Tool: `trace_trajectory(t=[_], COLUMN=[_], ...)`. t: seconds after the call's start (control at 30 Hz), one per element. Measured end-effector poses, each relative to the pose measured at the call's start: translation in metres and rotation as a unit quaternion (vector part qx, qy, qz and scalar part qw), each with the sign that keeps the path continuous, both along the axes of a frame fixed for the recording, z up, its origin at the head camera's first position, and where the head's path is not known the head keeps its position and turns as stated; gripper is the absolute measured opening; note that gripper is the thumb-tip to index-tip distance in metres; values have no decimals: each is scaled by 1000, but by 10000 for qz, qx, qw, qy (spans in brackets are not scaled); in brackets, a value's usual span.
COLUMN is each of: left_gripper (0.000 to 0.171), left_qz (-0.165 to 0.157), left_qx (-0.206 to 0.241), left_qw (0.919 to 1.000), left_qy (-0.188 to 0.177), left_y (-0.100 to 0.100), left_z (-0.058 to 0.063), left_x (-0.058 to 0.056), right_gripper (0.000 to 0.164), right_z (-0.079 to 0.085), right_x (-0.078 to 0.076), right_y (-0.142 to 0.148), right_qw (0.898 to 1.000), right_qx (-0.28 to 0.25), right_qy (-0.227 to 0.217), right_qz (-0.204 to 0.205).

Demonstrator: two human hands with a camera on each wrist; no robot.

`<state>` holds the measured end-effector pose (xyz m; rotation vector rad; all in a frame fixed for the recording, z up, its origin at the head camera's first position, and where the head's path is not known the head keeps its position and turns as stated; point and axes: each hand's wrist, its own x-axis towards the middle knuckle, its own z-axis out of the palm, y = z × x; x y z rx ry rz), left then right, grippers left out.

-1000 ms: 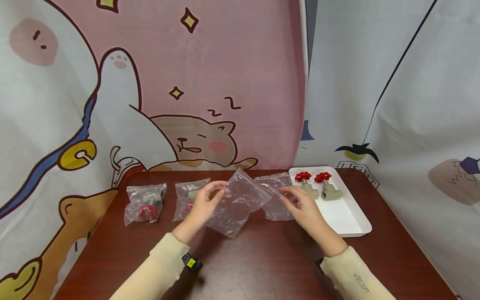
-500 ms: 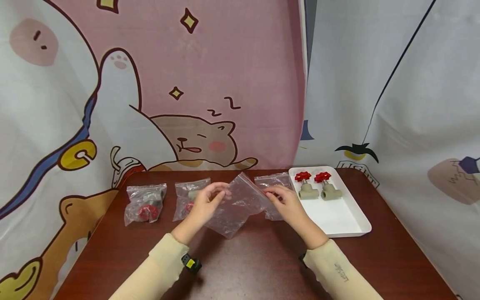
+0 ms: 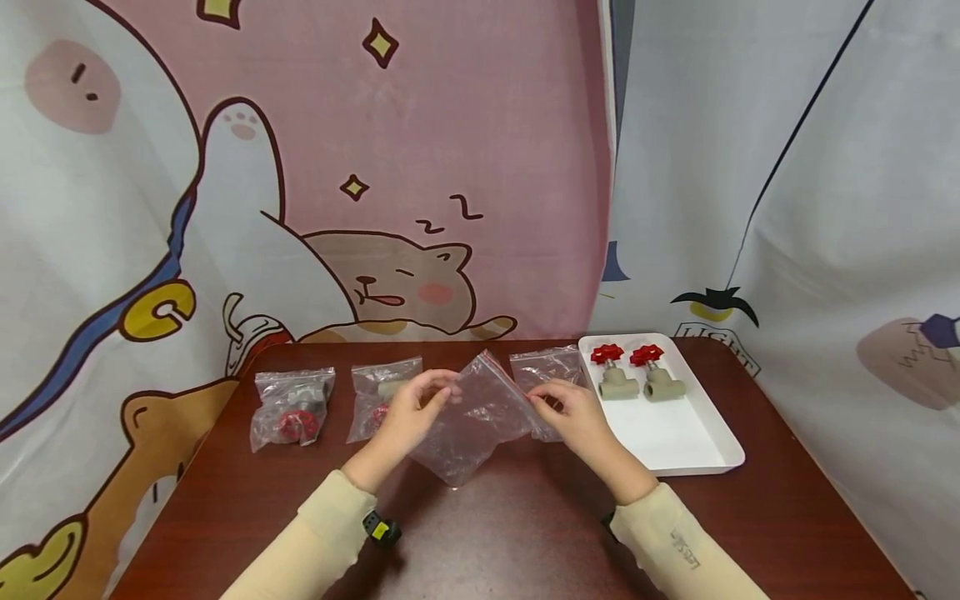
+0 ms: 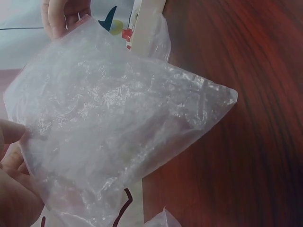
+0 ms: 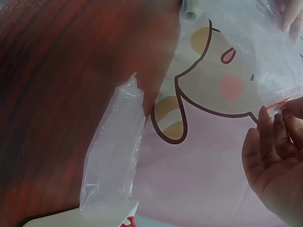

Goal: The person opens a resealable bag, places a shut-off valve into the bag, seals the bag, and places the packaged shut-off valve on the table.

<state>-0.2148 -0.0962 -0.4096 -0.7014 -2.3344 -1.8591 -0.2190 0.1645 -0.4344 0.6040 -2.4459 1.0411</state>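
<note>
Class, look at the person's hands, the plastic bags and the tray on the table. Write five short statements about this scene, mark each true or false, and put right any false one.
1. Both hands hold one empty clear plastic zip bag above the dark brown wooden table. True.
2. The white rectangular tray holds four valves. False: it holds two grey valves with red handwheels.
3. The left hand pinches an edge of the bag while the right hand pinches the opposite edge. True.
4. The sealed clear bag holding a red-handled valve lies on the tray. False: it lies on the table, at the far left.
5. The held bag already contains a valve. False: it looks empty.
</note>
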Motion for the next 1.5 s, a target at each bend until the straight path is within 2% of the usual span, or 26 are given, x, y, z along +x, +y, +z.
trace_trajectory(t=[0.17,0.4,0.47,0.6,0.7,0.77,0.8,0.87,0.93,0.97,1.03,1.1,1.2,1.3,1.5], left_gripper=[22,21,21,29,39,37,32,20,16,20,32,40,39,30,18], left_qz=[82,233,349,872,1428,1606,1605,1429,1065,952,824,795,893,930,759], left_qx=[-72,-112,-224,-605,-836,-878,-868,-805,-684,-638,-568,-528,-519,-533,-420], left_qw=[9999,9996,9990,9927,9799,9742,9746,9813,9913,9934,9934,9913,9907,9909,9924], left_qy=[37,152,184,576,1112,1320,1302,1011,354,-10,-553,-904,-886,-809,-873], left_y=[1,1,1,3,7,10,13,18,24,26,29,30,30,30,30], left_z=[0,-23,-25,-22,-17,-13,-12,-8,0,0,1,2,-2,-1,-4], left_x=[1,-13,-14,-12,-8,-5,-3,1,7,9,10,10,8,9,7], right_gripper=[8,10,11,11,10,10,10,12,15,16,18,20,22,20,9], right_z=[-2,-3,-2,-1,1,2,3,4,4,4,6,6,7,6,5], right_x=[1,3,4,5,7,9,10,12,14,15,17,18,20,22,24], right_y=[0,-1,-2,-4,-5,-7,-8,-10,-14,-15,-18,-19,-21,-22,-23], right_qw=[9999,9996,9995,9994,9996,9995,9993,9979,9933,9901,9831,9761,9721,9741,9915], right_qx=[-77,-240,-287,-262,-154,-88,-69,0,97,158,348,525,702,654,300], right_qy=[41,109,148,201,209,257,312,545,998,1208,1589,1885,2000,1945,1144], right_qz=[53,71,74,71,74,135,201,361,578,690,844,947,1004,950,552])
